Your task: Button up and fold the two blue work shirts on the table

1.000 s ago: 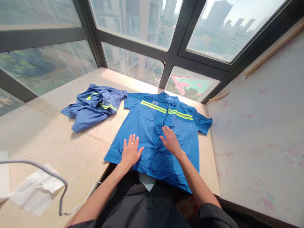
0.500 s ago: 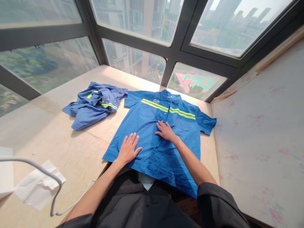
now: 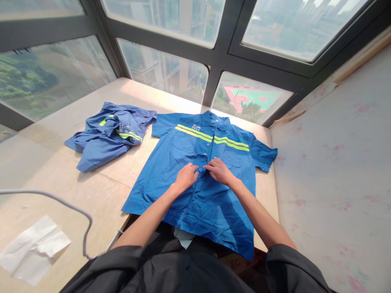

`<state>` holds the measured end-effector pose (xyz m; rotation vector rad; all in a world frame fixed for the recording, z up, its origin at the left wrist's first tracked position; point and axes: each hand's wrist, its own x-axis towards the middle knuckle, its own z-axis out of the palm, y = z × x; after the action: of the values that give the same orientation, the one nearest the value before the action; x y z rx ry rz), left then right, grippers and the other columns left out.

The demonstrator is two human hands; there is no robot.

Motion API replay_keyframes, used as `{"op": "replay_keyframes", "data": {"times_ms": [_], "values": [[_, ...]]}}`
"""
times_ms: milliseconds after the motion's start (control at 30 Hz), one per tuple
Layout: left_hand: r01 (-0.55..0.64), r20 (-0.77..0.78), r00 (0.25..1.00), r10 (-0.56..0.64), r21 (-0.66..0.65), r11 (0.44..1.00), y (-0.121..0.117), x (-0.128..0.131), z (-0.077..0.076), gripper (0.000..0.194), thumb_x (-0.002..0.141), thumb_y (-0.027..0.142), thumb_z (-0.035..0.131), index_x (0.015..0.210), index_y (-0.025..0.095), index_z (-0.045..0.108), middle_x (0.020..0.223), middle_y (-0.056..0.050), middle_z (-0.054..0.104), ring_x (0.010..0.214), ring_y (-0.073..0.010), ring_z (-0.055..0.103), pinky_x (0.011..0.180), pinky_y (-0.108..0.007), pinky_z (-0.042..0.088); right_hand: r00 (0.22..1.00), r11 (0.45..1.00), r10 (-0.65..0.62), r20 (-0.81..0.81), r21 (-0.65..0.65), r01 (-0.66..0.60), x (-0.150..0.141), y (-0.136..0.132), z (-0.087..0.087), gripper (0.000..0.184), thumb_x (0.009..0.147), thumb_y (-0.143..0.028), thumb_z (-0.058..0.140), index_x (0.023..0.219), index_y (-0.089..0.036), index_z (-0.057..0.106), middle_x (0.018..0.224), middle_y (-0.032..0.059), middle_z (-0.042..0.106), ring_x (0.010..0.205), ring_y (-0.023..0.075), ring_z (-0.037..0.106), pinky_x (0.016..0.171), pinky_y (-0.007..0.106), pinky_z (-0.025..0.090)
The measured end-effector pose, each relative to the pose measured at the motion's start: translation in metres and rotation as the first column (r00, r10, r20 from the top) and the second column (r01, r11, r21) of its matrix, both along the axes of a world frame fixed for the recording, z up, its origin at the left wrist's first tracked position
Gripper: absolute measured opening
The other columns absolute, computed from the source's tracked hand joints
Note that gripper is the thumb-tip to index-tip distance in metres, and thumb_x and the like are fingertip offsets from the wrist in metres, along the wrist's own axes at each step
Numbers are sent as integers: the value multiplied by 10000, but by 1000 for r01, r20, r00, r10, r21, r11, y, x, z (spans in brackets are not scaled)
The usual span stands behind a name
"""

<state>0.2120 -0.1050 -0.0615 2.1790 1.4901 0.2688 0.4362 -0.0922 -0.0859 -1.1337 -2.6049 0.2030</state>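
Observation:
A blue short-sleeved work shirt (image 3: 186,158) lies spread out, front up, with its collar toward the window. Yellow-green reflective bands cross its chest, and white buttons run down the front opening. At mid-front, my left hand (image 3: 187,177) has its fingers curled on the cloth just left of a button (image 3: 200,170). Across from it, my right hand (image 3: 219,171) pinches the other front edge of the shirt. The fingertips of both hands are partly hidden. The front is parted above the hands.
A second, crumpled blue shirt (image 3: 113,132) lies to the left on the pale board surface (image 3: 104,189). Nearer me on that side are a grey cable (image 3: 73,207) and a creased white paper (image 3: 33,248). Windows close off the back, and a flower-patterned wall (image 3: 324,183) stands at right.
My left hand has moved from the shirt's lower left up to the front opening, and its fingers have curled. My right hand has shifted slightly and closed on the edge. The view has moved slightly.

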Motion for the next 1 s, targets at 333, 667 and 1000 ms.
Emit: {"op": "replay_keyframes", "data": {"times_ms": [333, 667, 1000], "values": [[-55, 11, 998, 56, -65, 996, 16, 23, -11, 225, 909, 272, 578, 1058, 241, 743, 1064, -69, 694, 971, -201, 647, 846, -271, 481, 999, 999, 44, 14, -10, -44, 11, -4, 9, 316, 1029, -222, 372, 1117, -227, 675, 1073, 81, 680, 1020, 201, 557, 863, 354, 388], [-59, 138, 987, 75, -120, 991, 18, 24, -10, 174, 878, 189, 567, 912, 213, 736, 925, -56, 726, 887, -196, 655, 806, -270, 466, 998, 999, 52, 31, -14, -51, 2, -10, 9, 353, 1039, -234, 339, 1152, -230, 674, 1125, 91, 676, 944, 194, 566, 819, 344, 400], [-104, 209, 967, 147, -205, 973, 23, 26, -14, 165, 854, 226, 596, 893, 221, 756, 877, -29, 749, 841, -176, 668, 750, -243, 464, 992, 990, -120, 34, -72, 122, -3, -23, -5, 420, 1028, -249, 288, 1034, -204, 705, 1125, 95, 666, 937, 192, 592, 834, 301, 447]]}}
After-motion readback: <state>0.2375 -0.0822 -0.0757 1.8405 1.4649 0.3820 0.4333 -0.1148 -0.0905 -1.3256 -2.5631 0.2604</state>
